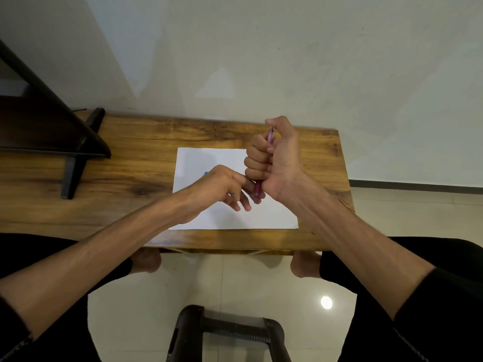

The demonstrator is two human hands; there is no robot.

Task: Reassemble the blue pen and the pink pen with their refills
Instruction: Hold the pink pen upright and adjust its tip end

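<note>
At far left I see a dark wooden stand (78, 142) on the brown wood-grain table (136, 163). On the white paper sheet (261, 215), a sliver of blue plastic (206, 173), probably the blue pen, peeks out behind my left hand (222, 185), whose fingers are curled at the lower tip of the pink plastic pen (258, 188); I cannot tell what they pinch. My right hand (274, 160) fists around that pen, long axis near upright. I count one pink pen, one blue sliver, no loose refill visible.

Plain indoor room, likely home or office. Wooden bench (130, 142) against bare wall (287, 61), tiled floor (222, 280), stool (227, 333).
</note>
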